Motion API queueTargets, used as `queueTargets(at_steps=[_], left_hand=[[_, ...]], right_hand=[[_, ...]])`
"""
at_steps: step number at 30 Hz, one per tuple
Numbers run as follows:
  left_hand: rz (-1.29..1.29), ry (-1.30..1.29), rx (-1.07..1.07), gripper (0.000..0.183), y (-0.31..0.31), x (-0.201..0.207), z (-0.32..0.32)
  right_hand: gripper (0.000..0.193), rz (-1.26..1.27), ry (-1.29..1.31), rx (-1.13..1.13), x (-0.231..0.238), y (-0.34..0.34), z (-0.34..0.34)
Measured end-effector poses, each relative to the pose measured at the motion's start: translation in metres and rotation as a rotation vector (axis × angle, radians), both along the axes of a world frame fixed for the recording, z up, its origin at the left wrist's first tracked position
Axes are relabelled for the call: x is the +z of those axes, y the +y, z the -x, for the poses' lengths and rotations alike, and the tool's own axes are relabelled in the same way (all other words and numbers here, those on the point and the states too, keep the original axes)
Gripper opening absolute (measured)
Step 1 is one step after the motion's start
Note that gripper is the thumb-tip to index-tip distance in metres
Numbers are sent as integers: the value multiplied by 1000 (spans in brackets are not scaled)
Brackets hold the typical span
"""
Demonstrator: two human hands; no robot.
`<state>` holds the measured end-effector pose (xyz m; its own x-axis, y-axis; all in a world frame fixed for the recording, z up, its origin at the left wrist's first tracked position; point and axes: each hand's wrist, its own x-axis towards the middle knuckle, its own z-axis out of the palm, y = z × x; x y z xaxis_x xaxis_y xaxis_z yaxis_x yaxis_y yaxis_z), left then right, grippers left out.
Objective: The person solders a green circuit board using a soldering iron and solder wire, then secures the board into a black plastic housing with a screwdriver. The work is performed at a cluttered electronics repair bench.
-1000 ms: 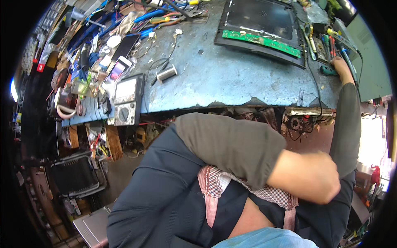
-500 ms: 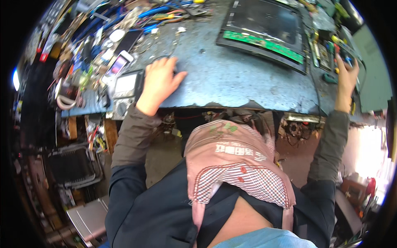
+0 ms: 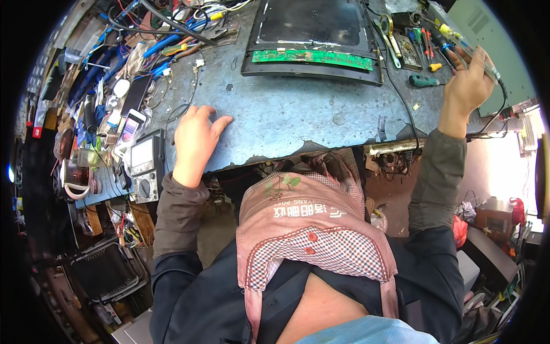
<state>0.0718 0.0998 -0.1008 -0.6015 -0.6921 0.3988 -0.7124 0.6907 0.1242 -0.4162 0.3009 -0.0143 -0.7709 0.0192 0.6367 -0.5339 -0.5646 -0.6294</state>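
My left hand (image 3: pixel 195 143) rests on the worn blue bench top (image 3: pixel 286 123) near its front edge, holding nothing. Its thumb stands apart and its fingers bend slightly. Just left of it lies an analog multimeter (image 3: pixel 146 166) with a dial. At the far right, my right hand (image 3: pixel 467 86) closes around a corded, pen-shaped tool with a yellow end (image 3: pixel 447 30); the fingers partly hide its body. A black cable (image 3: pixel 504 97) loops down from it. Further back, midway between my hands, a black flat panel (image 3: pixel 312 26) with a green circuit board strip (image 3: pixel 312 59) lies on the bench.
Near my right hand lie a green-handled screwdriver (image 3: pixel 423 81), several other screwdrivers and a roll of tape (image 3: pixel 387 26). A grey-green metal case (image 3: pixel 498 40) stands at the right edge. On the left are a phone (image 3: pixel 130 129), pliers (image 3: pixel 180 49) and tangled cables.
The view has shifted, so the bench items sit lower and further left. My right hand has moved further in over the corded tool, its fingers closing on it. My left hand stays on the bench.
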Motion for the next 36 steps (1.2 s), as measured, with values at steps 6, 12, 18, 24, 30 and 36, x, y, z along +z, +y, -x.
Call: queueTargets(at_steps=[6,12,18,24,30,36], left_hand=[[-211,255,-128,19,7,15,29],[-499,772,-290,22,24,55,121],[-626,1064,-435,31,2,63,194],[-786,1077,-390,41,10,46,191],[-779,1017,-340,22,14,51,186],[-792,847,-286,19,13,45,185]], right_hand=[[20,56,60,378,-20,-34,-47],[13,113,-34,698,-49,-68,-51],[13,-1,-140,663,-61,-53,-54],[16,-35,-107,650,-62,-48,-59],[13,-50,-96,615,-63,-46,-60],[9,-71,-126,543,-59,-49,-65]])
